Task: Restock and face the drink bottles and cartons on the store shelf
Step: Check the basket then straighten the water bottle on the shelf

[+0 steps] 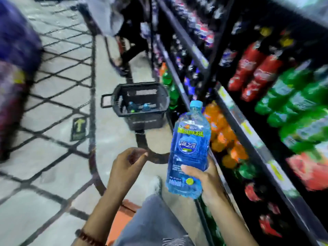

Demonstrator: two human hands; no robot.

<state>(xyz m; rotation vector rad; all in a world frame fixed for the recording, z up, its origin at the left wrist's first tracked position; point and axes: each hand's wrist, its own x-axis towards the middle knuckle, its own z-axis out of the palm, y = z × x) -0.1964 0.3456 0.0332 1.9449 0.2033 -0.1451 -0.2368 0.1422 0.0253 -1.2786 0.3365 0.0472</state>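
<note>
My right hand (206, 180) grips the lower part of a large blue drink bottle (190, 144) with a light blue cap, holding it upright in front of the shelf (248, 128). My left hand (126, 164) hangs empty just left of the bottle, fingers loosely curled. The shelf on the right carries orange bottles (223, 135) on a low level, with green bottles (298, 107) and red bottles (253, 71) above. The picture is blurred by motion.
A black shopping basket (159, 103) stands on the tiled floor ahead with two blue bottles (139, 107) inside. A person's legs (131, 43) are further down the aisle. A dark blurred mass (16, 59) fills the left edge. My knee (152, 222) is low in view.
</note>
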